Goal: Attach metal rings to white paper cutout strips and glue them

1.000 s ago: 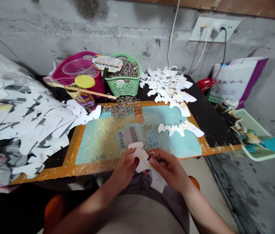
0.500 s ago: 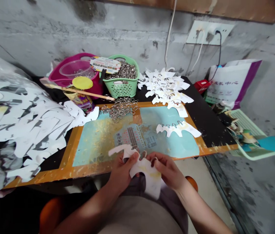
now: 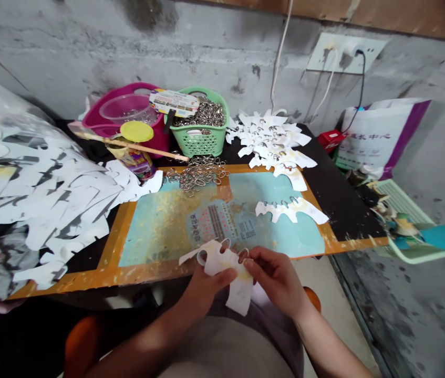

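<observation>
Presently the right hand (image 3: 279,278), nearer, pinches a metal ring (image 3: 244,249) to its left; the left hand (image 3: 204,287) pinches the notched white cutout (image 3: 222,261), slanting lengthwise down between them.

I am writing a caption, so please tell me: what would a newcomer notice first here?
Probably the heap of white cut-outs on the left. Next come the magenta basket and the green basket of rings at the back, then, low in the middle, a white piece in the left hand, the right hand at its edge.
</observation>
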The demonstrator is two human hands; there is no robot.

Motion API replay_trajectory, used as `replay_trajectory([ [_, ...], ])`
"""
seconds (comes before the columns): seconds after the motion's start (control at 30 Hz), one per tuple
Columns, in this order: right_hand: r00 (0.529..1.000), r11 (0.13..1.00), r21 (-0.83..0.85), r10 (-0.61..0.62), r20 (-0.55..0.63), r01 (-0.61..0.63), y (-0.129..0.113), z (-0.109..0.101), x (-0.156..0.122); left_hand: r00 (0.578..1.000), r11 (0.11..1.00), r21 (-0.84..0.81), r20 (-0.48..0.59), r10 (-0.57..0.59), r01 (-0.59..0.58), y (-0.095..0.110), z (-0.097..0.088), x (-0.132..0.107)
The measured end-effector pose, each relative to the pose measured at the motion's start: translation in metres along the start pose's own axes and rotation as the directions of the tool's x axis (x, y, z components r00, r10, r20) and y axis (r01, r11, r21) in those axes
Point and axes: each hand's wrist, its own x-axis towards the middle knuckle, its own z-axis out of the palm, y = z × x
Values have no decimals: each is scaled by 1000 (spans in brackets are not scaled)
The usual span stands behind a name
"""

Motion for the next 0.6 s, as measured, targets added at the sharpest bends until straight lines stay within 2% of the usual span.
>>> replay_trajectory([
  [0.07,1000,999,29,-31,-2,31,-1,-1,0,995,995,87,-85,56,-49,0,3,2],
  [0.13,997,997,57,-55,-46,57,-1,-1,1,970,977,185,-198,140,-104,1,6,4],
  [0.23,994,999,-17,-41,-102,39,0,2,1,945,963,227,-257,204,-147,1,13,2],
  [0.3,992,996,-81,-44,-118,35,2,6,1,949,975,180,-261,178,-134,-3,16,1],
  [0.37,988,988,-133,-92,-127,75,2,9,-1,958,992,63,-259,124,-112,-7,18,-1],
  [0.43,978,969,-206,-161,-131,132,1,11,-3,974,992,-97,-219,61,-84,-9,19,-3],
  [0.5,971,946,-273,-211,-113,174,-1,10,-5,987,976,-203,-155,51,-83,-7,20,-4],
  [0.6,969,932,-301,-234,-77,202,-5,6,-6,990,989,-106,-108,89,-101,3,22,-3],
])
